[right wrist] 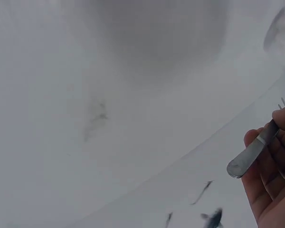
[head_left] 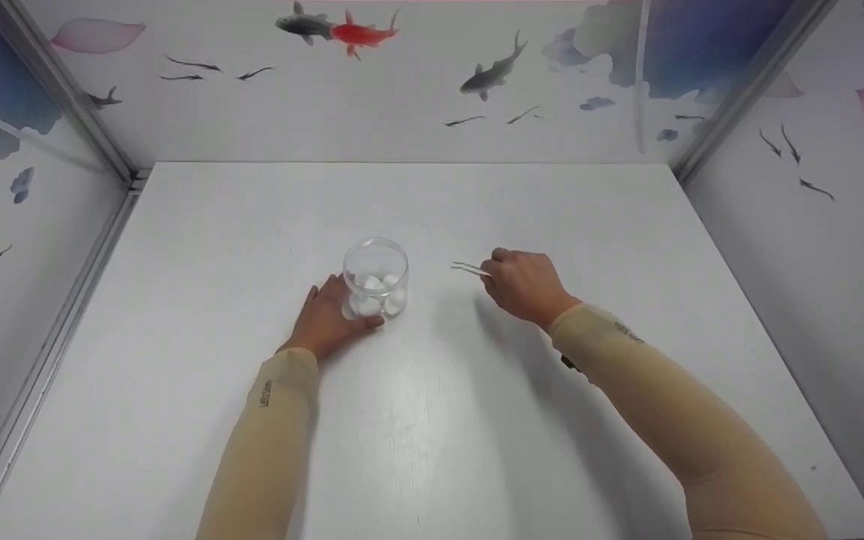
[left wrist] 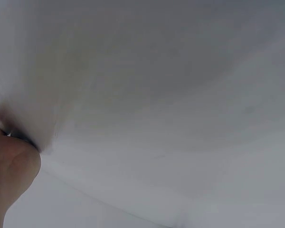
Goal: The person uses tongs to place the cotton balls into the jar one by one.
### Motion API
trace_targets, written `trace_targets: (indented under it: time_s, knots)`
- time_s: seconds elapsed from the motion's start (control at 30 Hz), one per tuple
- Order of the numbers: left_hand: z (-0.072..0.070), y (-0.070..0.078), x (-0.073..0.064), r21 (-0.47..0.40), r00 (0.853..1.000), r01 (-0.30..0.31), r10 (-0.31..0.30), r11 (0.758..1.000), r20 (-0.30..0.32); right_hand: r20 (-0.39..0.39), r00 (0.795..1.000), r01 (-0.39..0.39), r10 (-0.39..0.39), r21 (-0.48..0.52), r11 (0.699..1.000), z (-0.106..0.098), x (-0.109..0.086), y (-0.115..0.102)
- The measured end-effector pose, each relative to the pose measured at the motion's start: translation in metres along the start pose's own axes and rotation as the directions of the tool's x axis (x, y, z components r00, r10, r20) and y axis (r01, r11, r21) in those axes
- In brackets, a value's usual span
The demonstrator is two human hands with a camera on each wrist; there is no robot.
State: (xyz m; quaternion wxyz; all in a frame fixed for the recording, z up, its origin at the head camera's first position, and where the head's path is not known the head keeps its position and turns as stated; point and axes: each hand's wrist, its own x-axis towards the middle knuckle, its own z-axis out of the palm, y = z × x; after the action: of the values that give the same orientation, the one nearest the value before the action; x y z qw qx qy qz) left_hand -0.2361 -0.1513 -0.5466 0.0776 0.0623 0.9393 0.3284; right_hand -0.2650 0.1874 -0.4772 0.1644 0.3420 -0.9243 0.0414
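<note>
A clear round jar (head_left: 376,271) stands upright with several white cotton balls (head_left: 370,304) in it. My left hand (head_left: 331,315) holds the jar from its left side, low down, the thumb across the front near the base. In the left wrist view, part of the left hand (left wrist: 12,166) shows at the left edge. To the right of the jar, my right hand (head_left: 526,283) pinches metal tweezers (head_left: 466,268). Their two slim tips point left toward the jar, slightly apart, with nothing between them. The right wrist view shows the broad silver rear end of the tweezers (right wrist: 247,159) sticking out from the fingers.
The white tabletop (head_left: 417,420) carries the jar and the arms' shadows. A printed back wall (head_left: 402,112) with fish pictures borders the far edge, and side panels (head_left: 799,187) stand left and right. The jar's rim (right wrist: 275,35) shows at the right wrist view's upper right.
</note>
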Motion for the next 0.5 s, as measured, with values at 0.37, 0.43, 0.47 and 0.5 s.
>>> trace_targets:
  time_s: [0.37,0.43,0.47,0.5]
  knots:
    - [0.000,-0.001,-0.001,-0.032,0.999,0.028,-0.028,0.999,0.015,0.020,0.995,-0.095,0.095,0.040,0.995,0.040,-0.017,0.005]
    - [0.000,-0.001,-0.001,-0.030,1.000,0.025,-0.024,0.999,0.014,0.021,0.995,-0.100,0.100,0.047,0.994,0.042,-0.017,0.003]
    - [0.000,-0.002,0.000,-0.031,1.000,0.023,-0.023,0.999,0.013,0.021,0.995,-0.103,0.103,0.049,0.993,0.044,-0.017,0.003]
    - [0.000,-0.002,0.000,-0.032,1.000,0.023,-0.022,0.999,0.013,0.020,0.994,-0.107,0.106,0.053,0.993,0.044,-0.016,0.003]
